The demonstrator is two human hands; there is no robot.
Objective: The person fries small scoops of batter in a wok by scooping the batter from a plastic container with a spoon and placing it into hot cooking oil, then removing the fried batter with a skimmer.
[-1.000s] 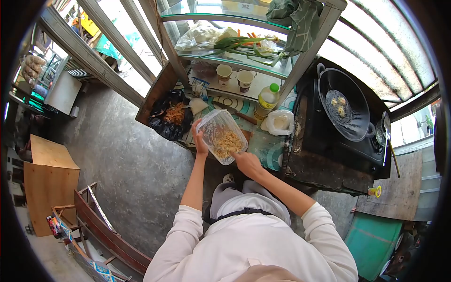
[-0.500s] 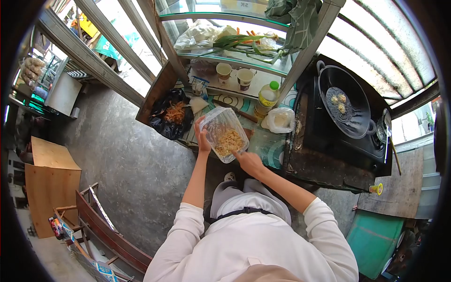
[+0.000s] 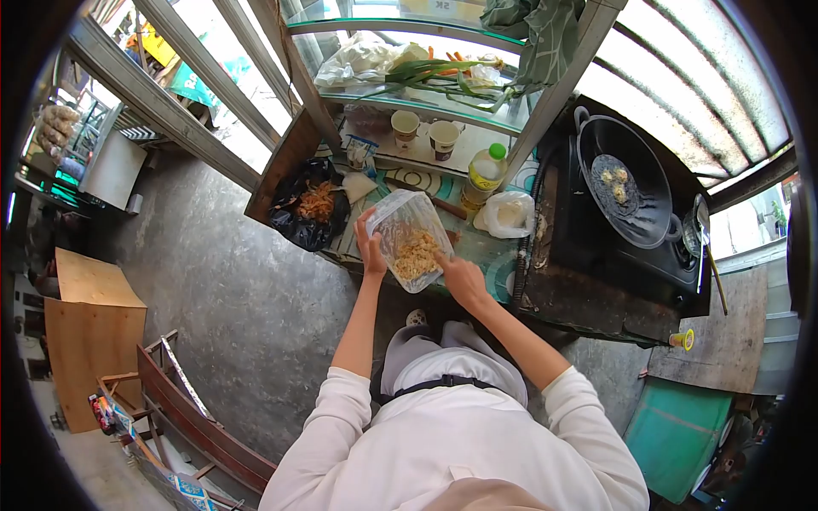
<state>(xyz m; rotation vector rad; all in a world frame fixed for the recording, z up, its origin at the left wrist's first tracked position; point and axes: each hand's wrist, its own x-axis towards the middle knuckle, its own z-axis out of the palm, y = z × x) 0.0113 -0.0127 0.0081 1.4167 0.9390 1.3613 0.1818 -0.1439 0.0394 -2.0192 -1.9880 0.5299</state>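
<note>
A clear plastic container [image 3: 394, 209] is tilted over the front edge of the counter, with a lumpy orange-yellow mixture [image 3: 417, 255] in its lower part. My left hand [image 3: 370, 247] grips its left side, fingers closed around the wall. At the right wall, my right hand [image 3: 463, 279] is curled, its fingertips reaching over the rim to the mixture. Whatever may be between those fingers is too small to make out. Just beyond the container lie a knife with a wooden handle [image 3: 449, 207] and an opened white plastic bag [image 3: 513, 215] of pale contents.
Right of me, a black wok [image 3: 652, 209] on a stove [image 3: 579, 264] holds several frying pieces [image 3: 615, 180] in oil. A green-capped bottle [image 3: 486, 175] and two paper cups [image 3: 443, 140] stand behind. Reddish shreds [image 3: 316, 201] fill a black bag [image 3: 287, 228] at left.
My right hand has shifted slightly up and to the right along the container's edge. The mixture's surface has been stirred a little; my left hand keeps its hold.
</note>
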